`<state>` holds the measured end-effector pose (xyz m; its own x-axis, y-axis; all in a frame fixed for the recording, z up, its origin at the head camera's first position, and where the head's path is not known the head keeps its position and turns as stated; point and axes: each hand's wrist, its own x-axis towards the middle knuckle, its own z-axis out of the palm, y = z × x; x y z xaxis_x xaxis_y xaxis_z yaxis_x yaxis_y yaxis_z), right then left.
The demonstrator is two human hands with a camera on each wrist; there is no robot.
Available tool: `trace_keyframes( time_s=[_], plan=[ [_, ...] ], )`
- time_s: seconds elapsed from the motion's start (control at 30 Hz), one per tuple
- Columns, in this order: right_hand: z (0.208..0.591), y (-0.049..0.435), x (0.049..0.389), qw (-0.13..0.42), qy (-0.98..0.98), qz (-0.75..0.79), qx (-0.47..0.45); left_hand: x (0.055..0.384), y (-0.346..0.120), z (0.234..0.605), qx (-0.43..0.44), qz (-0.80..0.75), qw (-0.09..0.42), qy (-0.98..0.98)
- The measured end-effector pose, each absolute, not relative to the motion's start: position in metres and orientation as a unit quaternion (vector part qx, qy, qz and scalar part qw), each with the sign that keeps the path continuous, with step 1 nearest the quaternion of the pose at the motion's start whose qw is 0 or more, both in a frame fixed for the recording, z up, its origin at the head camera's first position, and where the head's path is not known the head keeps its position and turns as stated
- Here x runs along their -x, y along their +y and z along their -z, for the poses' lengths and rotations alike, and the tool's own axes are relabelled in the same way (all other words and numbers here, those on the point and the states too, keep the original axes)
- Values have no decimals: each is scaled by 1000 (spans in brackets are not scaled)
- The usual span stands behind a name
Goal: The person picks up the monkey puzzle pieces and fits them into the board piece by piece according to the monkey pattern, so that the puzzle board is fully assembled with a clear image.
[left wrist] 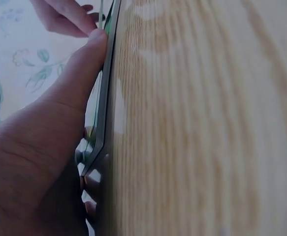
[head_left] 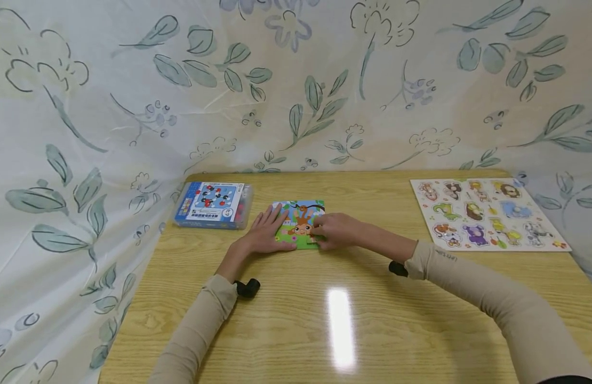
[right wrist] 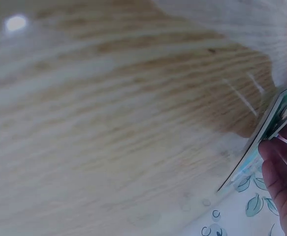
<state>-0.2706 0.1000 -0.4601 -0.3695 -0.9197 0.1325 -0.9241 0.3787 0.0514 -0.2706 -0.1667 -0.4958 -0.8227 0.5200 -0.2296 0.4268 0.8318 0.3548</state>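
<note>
A small square monkey jigsaw puzzle (head_left: 302, 216) lies on the table, a brown monkey on a blue and green ground. My left hand (head_left: 267, 232) rests flat on its left side, fingers spread, the thumb along the near edge. At the puzzle's lower right, my right hand (head_left: 335, 230) pinches a thin puzzle piece (head_left: 313, 240), partly hidden by the fingers. The right wrist view shows this piece (right wrist: 282, 126) tilted up from the board between thumb and fingers. Its picture cannot be made out.
Left of the puzzle is a clear plastic box (head_left: 212, 205) with a blue molecule label. To the right lies a white animal peg board (head_left: 490, 216) with several pieces. The wooden table (head_left: 286, 330) meets a floral curtain (head_left: 296, 85) at the back and left.
</note>
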Motion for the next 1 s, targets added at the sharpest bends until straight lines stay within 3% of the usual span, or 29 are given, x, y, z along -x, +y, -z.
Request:
trace_keyframes(
  time_s=[0.5, 1.0],
  plan=[
    [457, 96, 275, 120, -793, -5, -598, 270, -165, 492, -246, -143, 167, 944],
    [447, 94, 270, 66, -807, 29, -586, 270, -163, 488, -245, -143, 169, 944]
  ],
)
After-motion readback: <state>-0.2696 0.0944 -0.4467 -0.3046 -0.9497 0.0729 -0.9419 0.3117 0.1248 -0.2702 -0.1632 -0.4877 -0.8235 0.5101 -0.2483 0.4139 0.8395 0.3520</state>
